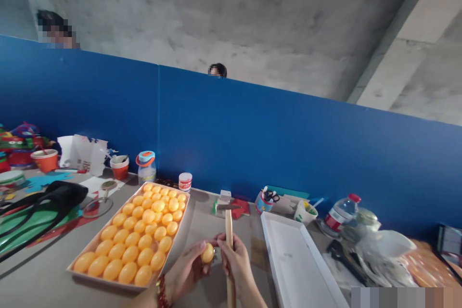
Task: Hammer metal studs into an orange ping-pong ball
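My left hand (189,264), with a dark red beaded bracelet on the wrist, pinches an orange ping-pong ball (207,253). A small shiny metal bit shows at the ball's right side; its kind is too small to tell. In my right hand (236,260) is a hammer (228,226), its pale wooden handle upright and its dark narrow head at the top. The fingertips of both hands come close together beside the ball. To the left lies a shallow box (151,286) with rows of orange ping-pong balls (132,238).
A white tray (299,255) lies to the right, beside a water bottle (339,216) and plastic bags. Along the blue partition (288,144) stand a pen cup (264,202), a small can (185,182) and a lidded jar (146,168). A black bag (68,195) lies left. Two people's heads show beyond the partition.
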Available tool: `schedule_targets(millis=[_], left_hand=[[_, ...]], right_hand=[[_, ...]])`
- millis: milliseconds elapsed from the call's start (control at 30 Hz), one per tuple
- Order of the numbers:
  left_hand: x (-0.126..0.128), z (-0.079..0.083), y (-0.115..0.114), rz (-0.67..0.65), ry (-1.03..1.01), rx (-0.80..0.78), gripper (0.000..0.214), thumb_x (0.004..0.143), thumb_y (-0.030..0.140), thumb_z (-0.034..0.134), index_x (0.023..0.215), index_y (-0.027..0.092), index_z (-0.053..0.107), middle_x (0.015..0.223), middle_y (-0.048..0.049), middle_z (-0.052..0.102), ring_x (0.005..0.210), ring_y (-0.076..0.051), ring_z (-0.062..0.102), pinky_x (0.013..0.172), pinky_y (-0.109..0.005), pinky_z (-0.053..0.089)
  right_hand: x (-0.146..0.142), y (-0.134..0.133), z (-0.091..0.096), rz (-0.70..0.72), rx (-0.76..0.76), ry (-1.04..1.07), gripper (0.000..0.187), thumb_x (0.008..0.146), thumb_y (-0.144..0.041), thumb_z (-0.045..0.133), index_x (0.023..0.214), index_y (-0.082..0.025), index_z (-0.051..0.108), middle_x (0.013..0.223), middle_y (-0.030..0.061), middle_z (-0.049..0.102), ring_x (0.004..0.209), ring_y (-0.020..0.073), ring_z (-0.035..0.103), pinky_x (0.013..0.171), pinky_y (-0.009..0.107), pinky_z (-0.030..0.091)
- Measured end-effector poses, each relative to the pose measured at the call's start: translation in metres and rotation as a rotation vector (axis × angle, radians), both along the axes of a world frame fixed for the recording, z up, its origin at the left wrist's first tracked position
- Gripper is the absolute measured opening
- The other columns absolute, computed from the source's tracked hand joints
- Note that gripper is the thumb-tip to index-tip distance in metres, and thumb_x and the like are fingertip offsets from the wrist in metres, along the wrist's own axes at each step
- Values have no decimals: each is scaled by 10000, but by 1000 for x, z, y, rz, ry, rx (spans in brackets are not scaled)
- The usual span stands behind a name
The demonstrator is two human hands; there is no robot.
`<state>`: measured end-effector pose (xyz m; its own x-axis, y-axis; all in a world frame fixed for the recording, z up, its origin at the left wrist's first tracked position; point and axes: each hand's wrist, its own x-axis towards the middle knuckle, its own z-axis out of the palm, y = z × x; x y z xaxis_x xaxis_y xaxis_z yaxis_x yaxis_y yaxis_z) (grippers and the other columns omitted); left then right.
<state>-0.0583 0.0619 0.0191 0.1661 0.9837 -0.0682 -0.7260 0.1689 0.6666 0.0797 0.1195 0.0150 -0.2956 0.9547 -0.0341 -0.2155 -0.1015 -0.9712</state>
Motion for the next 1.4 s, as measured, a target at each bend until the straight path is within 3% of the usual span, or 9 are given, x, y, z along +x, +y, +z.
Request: schedule_targets(millis=[500, 700, 1100, 1400], left_hand=[[-1, 8, 1, -25, -9, 9, 372, 809, 417, 657, 1045, 132, 694, 723, -19, 559, 550, -88, 470, 602, -250, 402], [0, 13, 4, -19, -20, -12, 375, 805, 439, 654, 1020, 135, 690, 640, -7, 533, 536, -106, 482, 572, -251, 396], [8, 27, 7, 11, -63, -56, 506, 598, 568, 780, 867, 142, 728, 570, 7, 496, 462, -75, 393, 500, -237, 357], [12, 37, 12, 52, 1, -32, 485, 652, 543, 751, 916, 136, 729, 516, 6, 500, 443, -85, 400, 485, -228, 318]], right_hand=[[-2, 1, 21, 9, -93, 13, 462, 623, -522, 759, 832, -157, 569, 381, -109, 413, 288, 26, 257, 251, 131, 235], [-3, 4, 26, 12, -114, 34, 469, 615, -529, 767, 826, -163, 564, 387, -110, 407, 291, 25, 259, 254, 126, 218], [-4, 4, 29, 25, -70, 61, 498, 614, -576, 762, 820, -168, 565, 384, -105, 413, 278, 22, 238, 252, 133, 215], [-5, 11, 32, -5, -4, 86, 542, 610, -636, 740, 819, -172, 556, 374, -112, 395, 269, 17, 217, 244, 133, 215]])
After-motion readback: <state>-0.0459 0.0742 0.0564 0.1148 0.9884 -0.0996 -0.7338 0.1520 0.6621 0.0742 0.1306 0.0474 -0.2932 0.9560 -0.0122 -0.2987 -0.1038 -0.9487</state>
